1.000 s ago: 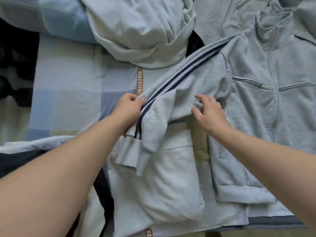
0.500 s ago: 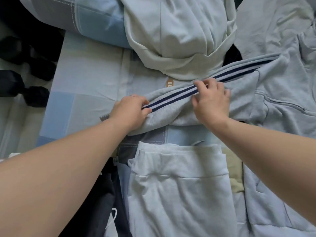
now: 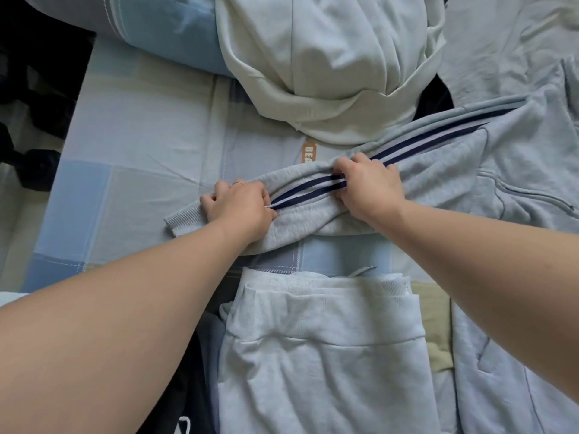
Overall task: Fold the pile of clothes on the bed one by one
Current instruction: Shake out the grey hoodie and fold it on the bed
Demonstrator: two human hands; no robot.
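A grey zip jacket (image 3: 501,189) lies spread on the bed at the right. Its left sleeve (image 3: 307,202), with two navy stripes, stretches leftward across the bedsheet. My left hand (image 3: 241,205) grips the sleeve close to its ribbed cuff (image 3: 183,219). My right hand (image 3: 369,186) grips the same sleeve farther up, fingers curled over the striped edge. Below the sleeve lie pale grey folded sweatpants (image 3: 319,355).
A cream-white garment (image 3: 329,73) is heaped at the top centre, next to a blue pillow (image 3: 163,29). Another grey garment (image 3: 507,42) lies at top right. Dark clothing (image 3: 194,386) sits at the lower left. The blue checked bedsheet (image 3: 131,170) ends at the left edge, with dark objects beyond.
Both hands have carried the striped sleeve up and leftward off the sweatpants and stretched it out flat across the sheet. The cuff now pokes out left of my left hand.
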